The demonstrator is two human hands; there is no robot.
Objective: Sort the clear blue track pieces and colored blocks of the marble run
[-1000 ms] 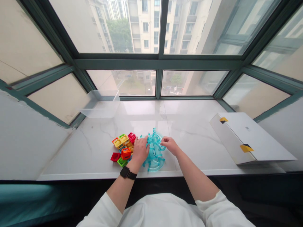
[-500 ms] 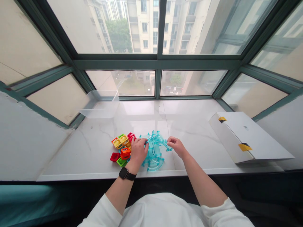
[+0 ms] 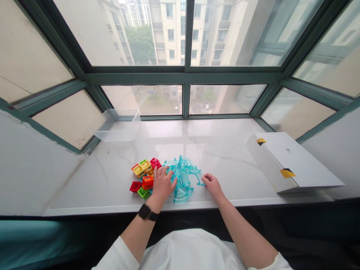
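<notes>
My right hand [image 3: 212, 185] pinches the lower end of a curved, see-through blue track piece [image 3: 198, 174]. The other end of that piece lies against a heap of similar blue track pieces [image 3: 183, 192] on the white sill. Between this heap and a cluster of coloured plastic blocks, my left hand [image 3: 162, 184] rests with fingers apart, its fingertips close to the track pieces' left edge. Yellow blocks [image 3: 142, 168], an orange-red block [image 3: 147, 182], a dark red block [image 3: 135, 186] and a green block [image 3: 143, 192] make up much of the cluster. My left hand partly covers both groups.
A clear plastic bin [image 3: 120, 135] stands at the back left by the window. To the right lies a large white box [image 3: 298, 161] with yellow-and-black tape tabs. The marble-patterned sill [image 3: 225, 150] ends at a front edge close to my body.
My right hand has moved down and slightly right, swinging the curved track piece's end downward. The fingers of my left hand have spread and come away from the blue pieces.
</notes>
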